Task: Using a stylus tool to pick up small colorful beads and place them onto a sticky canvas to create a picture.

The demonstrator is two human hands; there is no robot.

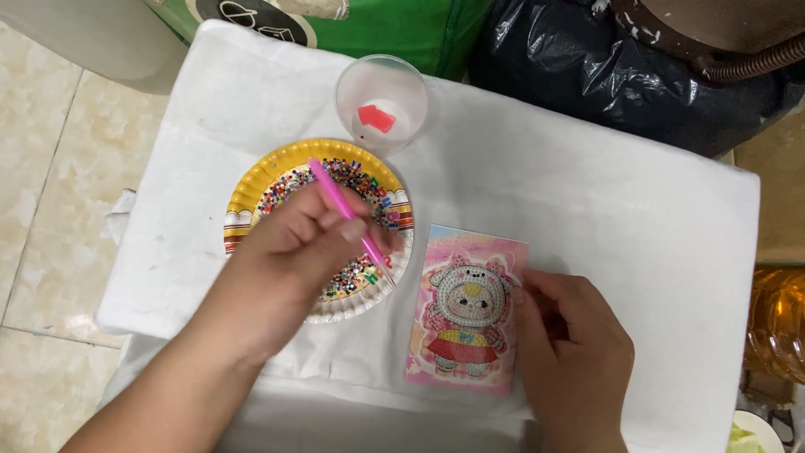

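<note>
Left hand (289, 268) is pinching a slim pink applicator pen (348, 218) between thumb and closed fingers (356, 228); grip is tight, no gap showing. The pen is slanting down and to the right out of the fingers, its tip resting among the small multicoloured beads (356, 180) just beyond the fingertips. The beads are lying in a yellow-rimmed paper plate (251, 189), which is sitting directly under this hand and is partly covered by it. Right hand (574, 352) is lying with fingers curled loosely, fingertips (530, 289) pressing on the right edge of a pink picture card (470, 310); nothing is being gripped, only held flat. The card is showing a round cartoon figure in a red skirt, studded with gems, and is lying between the two hands, just beside the plate. Beyond the left fingers, past the plate's far rim, a clear plastic cup (381, 101) is standing upright with a red square piece inside. All of this is resting on a white cloth (629, 218). Behind it are sitting a green bag (402, 29) and a black plastic bag (587, 67).
</note>
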